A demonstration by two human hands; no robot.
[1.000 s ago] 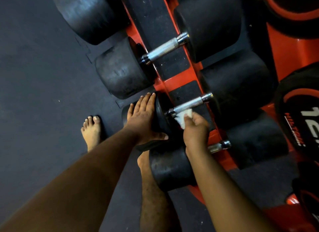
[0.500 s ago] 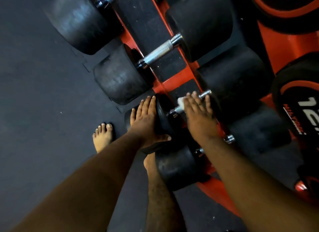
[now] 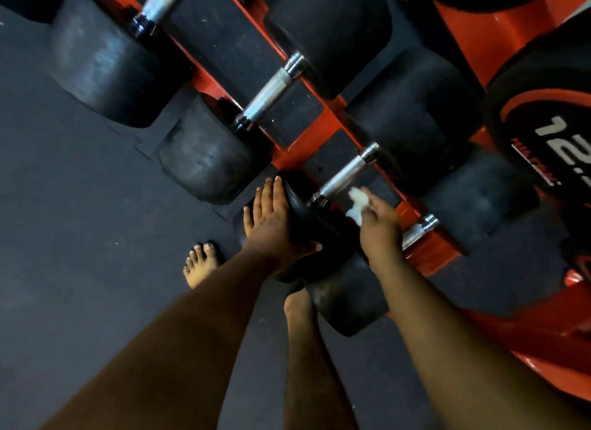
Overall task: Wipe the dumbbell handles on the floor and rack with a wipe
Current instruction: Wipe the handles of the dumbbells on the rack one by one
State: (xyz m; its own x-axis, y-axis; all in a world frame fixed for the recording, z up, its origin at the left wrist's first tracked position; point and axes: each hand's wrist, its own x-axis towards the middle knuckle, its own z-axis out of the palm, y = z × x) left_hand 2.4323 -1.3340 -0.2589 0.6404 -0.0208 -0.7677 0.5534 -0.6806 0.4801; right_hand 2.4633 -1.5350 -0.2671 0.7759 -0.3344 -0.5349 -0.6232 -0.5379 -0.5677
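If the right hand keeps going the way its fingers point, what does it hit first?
Probably the knurled handle just past the wipe the right hand pinches. The wipe looks slightly short of the bar, though depth is unclear.

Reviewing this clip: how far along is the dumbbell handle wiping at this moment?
Done: cannot be told; no handle shows a visible sign of wiping. In hand: the right hand pinches the white wipe just beside the third handle, not on it, while the left hand braces that dumbbell's near head. Left, apparently: the nearest handle below, and possibly the two handles farther up the rack.
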